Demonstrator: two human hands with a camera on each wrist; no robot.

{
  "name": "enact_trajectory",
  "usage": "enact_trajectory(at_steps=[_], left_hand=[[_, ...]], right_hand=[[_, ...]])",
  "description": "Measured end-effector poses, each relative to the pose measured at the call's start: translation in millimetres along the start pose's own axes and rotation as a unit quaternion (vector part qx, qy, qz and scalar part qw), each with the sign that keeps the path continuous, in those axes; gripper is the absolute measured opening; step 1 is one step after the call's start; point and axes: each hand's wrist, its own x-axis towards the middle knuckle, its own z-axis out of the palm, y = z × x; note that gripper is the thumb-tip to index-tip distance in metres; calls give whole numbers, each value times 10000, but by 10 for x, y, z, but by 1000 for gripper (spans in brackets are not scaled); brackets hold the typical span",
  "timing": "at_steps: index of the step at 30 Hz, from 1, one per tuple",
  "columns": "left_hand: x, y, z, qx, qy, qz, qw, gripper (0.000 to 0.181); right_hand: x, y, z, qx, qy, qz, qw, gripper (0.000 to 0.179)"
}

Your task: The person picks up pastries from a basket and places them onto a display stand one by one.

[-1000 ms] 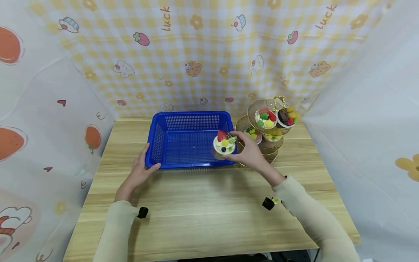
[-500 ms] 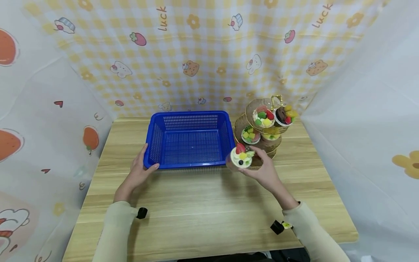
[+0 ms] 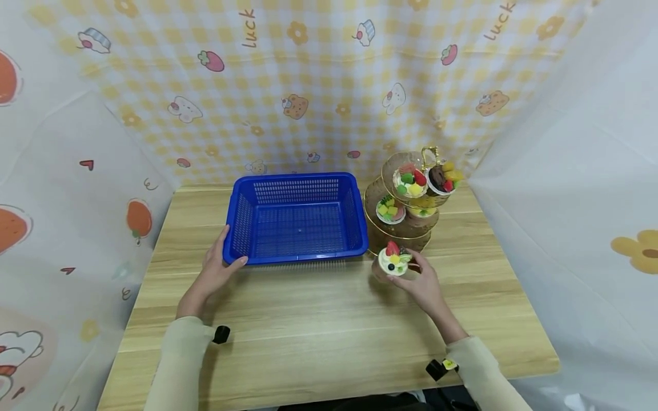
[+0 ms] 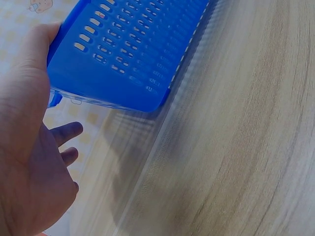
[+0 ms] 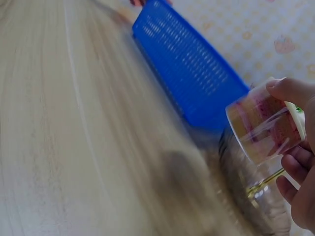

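My right hand (image 3: 424,283) holds a dessert cup (image 3: 393,264) between thumb and fingers, in front of the tiered stand. White cream, a strawberry and other fruit top it. In the right wrist view, the clear cup (image 5: 266,125) shows pink and tan layers, and a dark shadow lies on the table below. At the front left corner of a blue plastic basket (image 3: 296,259), my left hand (image 3: 209,279) grips the rim. Its thumb lies at the front, with fingers along the left side. The left wrist view shows the perforated basket wall (image 4: 118,64) beside the thumb.
A gold-rimmed tiered stand (image 3: 377,225), right of the basket, bears several dessert cups. Among them are a chocolate one (image 3: 436,177) and one with yellow cubes (image 3: 389,210). A patterned cloth (image 3: 319,74) hangs behind the wooden table (image 3: 308,337).
My right hand has carried the dessert cup from over the basket's right side, rightward and toward me, to the front of the stand. My left hand has stayed at the basket's corner.
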Motion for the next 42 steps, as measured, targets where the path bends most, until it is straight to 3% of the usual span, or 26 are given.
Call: enact_trajectory(at_steps=[9, 17, 22, 30, 42], left_hand=[[-8, 5, 15, 11, -7, -40, 10000, 97], [9, -10, 23, -90, 5, 24, 10000, 97], [12, -15, 21, -137, 17, 50, 9999, 98], [17, 2, 20, -160, -5, 3, 9999, 97], [25, -3, 5, -107, 41, 37, 9999, 97]], right_hand=[[221, 236, 121, 114, -39, 360, 9993, 65], [373, 232, 148, 403, -133, 540, 9976, 50], [427, 207, 152, 514, -193, 703, 9960, 51], [452, 204, 167, 722, -99, 567, 9957, 53], [554, 268, 170, 316, -18, 434, 9986, 49]])
